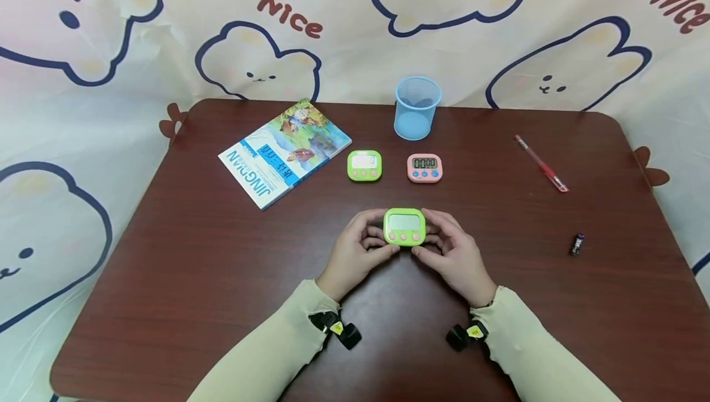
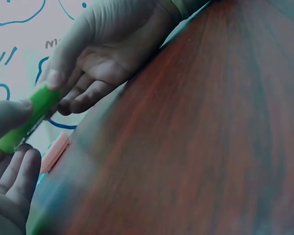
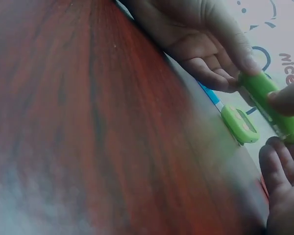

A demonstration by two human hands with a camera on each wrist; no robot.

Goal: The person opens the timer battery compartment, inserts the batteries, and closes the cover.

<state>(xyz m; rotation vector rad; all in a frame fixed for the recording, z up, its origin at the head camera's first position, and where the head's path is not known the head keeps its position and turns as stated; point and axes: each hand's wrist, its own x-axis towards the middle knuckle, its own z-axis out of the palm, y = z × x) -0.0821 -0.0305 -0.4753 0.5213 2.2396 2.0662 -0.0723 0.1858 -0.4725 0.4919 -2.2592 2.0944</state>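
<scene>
A green digital timer (image 1: 404, 227) with a blank screen and pink buttons is held between both hands, its face toward the head camera. My left hand (image 1: 359, 248) grips its left side, thumb at the lower corner. On the opposite side my right hand (image 1: 456, 253) grips it the same way. Both wrist views show the timer (image 2: 32, 117) edge-on, raised above the table. Beyond the hands lie a second green timer (image 1: 364, 166) and a pink timer (image 1: 424, 168) whose display shows zeros.
A book (image 1: 285, 152) lies at the back left of the brown table (image 1: 222, 303). Behind the pink timer stands a blue cup (image 1: 417, 109). On the right are a thin red stick-like item (image 1: 542, 163) and a small dark battery (image 1: 577, 244).
</scene>
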